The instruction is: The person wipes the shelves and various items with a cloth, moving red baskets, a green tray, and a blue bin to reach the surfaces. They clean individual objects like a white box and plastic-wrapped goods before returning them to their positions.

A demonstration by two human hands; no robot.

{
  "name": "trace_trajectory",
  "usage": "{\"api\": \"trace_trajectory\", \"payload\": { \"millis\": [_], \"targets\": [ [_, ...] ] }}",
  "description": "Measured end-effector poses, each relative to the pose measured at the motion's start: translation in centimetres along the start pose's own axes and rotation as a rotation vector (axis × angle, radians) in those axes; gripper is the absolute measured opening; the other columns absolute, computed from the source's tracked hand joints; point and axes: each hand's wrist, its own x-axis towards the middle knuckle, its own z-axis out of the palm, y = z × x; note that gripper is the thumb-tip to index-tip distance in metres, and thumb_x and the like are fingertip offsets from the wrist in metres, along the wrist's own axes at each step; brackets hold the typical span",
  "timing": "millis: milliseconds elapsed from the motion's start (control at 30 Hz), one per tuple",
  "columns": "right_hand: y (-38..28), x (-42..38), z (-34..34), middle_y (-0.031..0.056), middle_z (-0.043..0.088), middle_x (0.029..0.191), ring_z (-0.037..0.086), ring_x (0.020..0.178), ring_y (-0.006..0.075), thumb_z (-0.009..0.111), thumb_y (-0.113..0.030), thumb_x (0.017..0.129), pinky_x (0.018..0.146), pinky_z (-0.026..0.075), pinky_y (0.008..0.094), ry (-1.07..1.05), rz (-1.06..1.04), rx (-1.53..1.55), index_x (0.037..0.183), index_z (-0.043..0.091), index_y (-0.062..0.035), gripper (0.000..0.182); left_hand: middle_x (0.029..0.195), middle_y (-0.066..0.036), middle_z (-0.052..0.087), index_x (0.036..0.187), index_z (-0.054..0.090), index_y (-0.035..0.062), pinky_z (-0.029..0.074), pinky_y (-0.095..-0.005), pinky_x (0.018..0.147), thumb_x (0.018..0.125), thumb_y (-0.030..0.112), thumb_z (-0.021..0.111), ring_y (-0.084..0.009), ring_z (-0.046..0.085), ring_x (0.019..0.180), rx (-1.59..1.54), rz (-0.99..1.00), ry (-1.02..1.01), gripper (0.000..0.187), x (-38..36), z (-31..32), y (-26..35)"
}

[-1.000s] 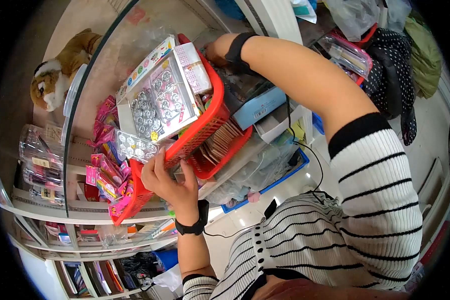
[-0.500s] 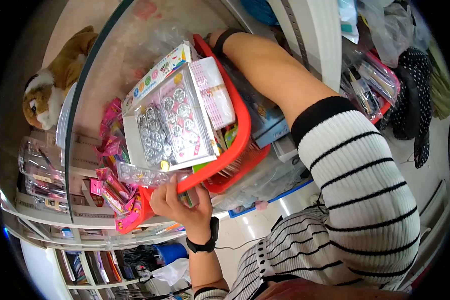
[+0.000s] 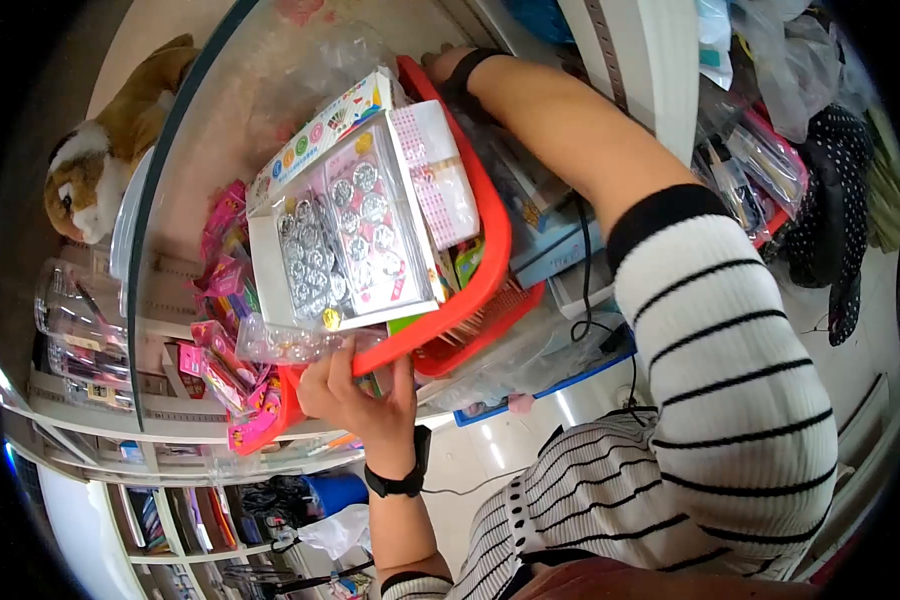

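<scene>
A red plastic basket (image 3: pixel 493 215) sits tilted on the shelf. My left hand (image 3: pixel 358 395), with a black watch, is closed on its near rim, thumb beneath. My right hand (image 3: pixel 442 62) reaches to the basket's far end; a black band circles the wrist and the fingers are mostly hidden. On top lies an open white box (image 3: pixel 268 265) with a clear-lidded tray of silvery round pieces (image 3: pixel 362 235). Beside it is a pink-checked wrapped pack (image 3: pixel 432 175). A clear plastic strip pack (image 3: pixel 280 342) pokes out near my left hand.
Pink packets (image 3: pixel 225 355) lie left of the basket, by the curved glass edge (image 3: pixel 140 250). A plush dog (image 3: pixel 95 185) stands further left. Blue boxes (image 3: pixel 560 250) and a black cable (image 3: pixel 584 265) are near my right arm. A blue bucket (image 3: pixel 338 498) stands below.
The basket and both hands have shifted slightly up in the view, with the hands in the same places on it. A black cable now shows beside my right forearm.
</scene>
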Motion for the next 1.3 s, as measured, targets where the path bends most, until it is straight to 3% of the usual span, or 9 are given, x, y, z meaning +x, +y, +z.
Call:
{"api": "trace_trajectory", "payload": {
  "millis": [167,333,400,467,633,900,1033,1133,1300],
  "targets": [
    [-0.9,-6.7,-1.0,0.0187,0.053,0.131,0.053,0.118,0.0357,0.054,-0.024,0.087,0.097,0.044,0.041,0.011,-0.187,-0.218,0.121,0.061,-0.0089,0.037,0.097,-0.009,0.058,0.109,0.058,0.0079,0.034,-0.0408,0.084,0.067,0.029,0.082,-0.0292,0.052,0.091,-0.034,-0.003,-0.018,0.053,0.1,-0.3,-0.3],
    [-0.3,-10.8,0.3,0.0149,0.061,0.122,0.059,0.108,0.0346,0.056,-0.018,0.08,0.087,0.048,0.0436,0.006,-0.224,-0.192,0.115,0.065,-0.0122,0.036,0.09,-0.007,0.059,0.105,0.06,0.0082,0.035,-0.0396,0.081,0.069,0.029,0.08,-0.0285,0.052,0.088,-0.048,0.021,-0.041,0.046,0.5,-0.7,-0.8],
    [0.4,-11.4,1.3,0.0152,0.054,0.131,0.057,0.111,0.037,0.062,-0.014,0.076,0.088,0.047,0.0455,-0.156,-0.402,-0.445,0.121,0.061,-0.0153,0.045,0.086,-0.007,0.058,0.101,0.06,0.0079,0.037,-0.0393,0.076,0.068,0.028,0.08,-0.0293,0.053,0.085,-0.053,0.048,-0.031,0.043,1.1,-1.1,-0.9],
    [-0.8,-17.7,-0.8,0.0055,0.057,0.126,0.03,0.131,0.0336,0.062,-0.015,0.078,0.102,0.034,0.0478,-0.137,-0.354,-0.352,0.13,0.054,-0.0185,0.053,0.084,-0.008,0.057,0.098,0.06,0.008,0.038,-0.0392,0.071,0.068,0.028,0.08,-0.0292,0.053,0.08,-0.039,0.115,-0.089,0.041,1.5,-1.3,-1.2],
    [-2.4,-29.1,-4.0,0.0092,0.046,0.134,0.046,0.117,0.0331,0.054,0.003,0.073,0.097,0.042,0.041,-0.031,-0.317,-0.152,0.119,0.064,-0.0208,0.053,0.082,-0.008,0.057,0.089,0.059,0.0078,0.039,-0.0391,0.067,0.068,0.025,0.079,-0.0291,0.053,0.077,-0.09,0.122,-0.101,0.034,1.8,-1.2,-1.5],
    [-1.9,-37.0,-7.5,0.0127,0.057,0.118,0.054,0.107,0.0327,0.053,0.004,0.071,0.094,0.044,0.0382,0.049,-0.239,-0.043,0.106,0.069,-0.0115,0.042,0.075,-0.01,0.056,0.078,0.056,0.0052,0.041,-0.0392,0.064,0.067,0.021,0.08,-0.0317,0.052,0.073,-0.208,0.08,-0.081,0.032,2.5,-1.9,-1.1],
    [-0.2,-38.1,-7.7,0.0166,0.056,0.117,0.055,0.107,0.0349,0.047,0.004,0.071,0.095,0.042,0.0356,0.239,-0.204,0.146,0.111,0.064,-0.0009,0.044,0.071,-0.009,0.056,0.075,0.057,0.0065,0.042,-0.0377,0.06,0.064,0.022,0.082,-0.0296,0.054,0.068,-0.286,0.084,-0.017,0.031,2.5,-1.1,-1.5],
    [1.3,-38.6,-6.6,0.0149,0.058,0.108,0.057,0.101,0.0345,0.051,-0.002,0.074,0.089,0.045,0.0366,0.385,-0.234,0.241,0.11,0.065,-0.0053,0.039,0.069,-0.007,0.056,0.074,0.059,0.008,0.043,-0.0365,0.058,0.062,0.02,0.082,-0.0277,0.055,0.066,-0.32,0.079,0.041,0.029,2.8,-0.9,-0.6],
    [1.5,-40.1,-5.5,0.0151,0.057,0.114,0.057,0.104,0.0332,0.051,0.001,0.072,0.092,0.044,0.0342,0.264,-0.183,0.339,0.116,0.063,-0.006,0.046,0.07,-0.006,0.058,0.074,0.061,0.0103,0.045,-0.036,0.06,0.061,0.02,0.081,-0.026,0.058,0.069,-0.321,0.092,0.045,0.027,4.1,-0.3,1.9]
  ]
}}
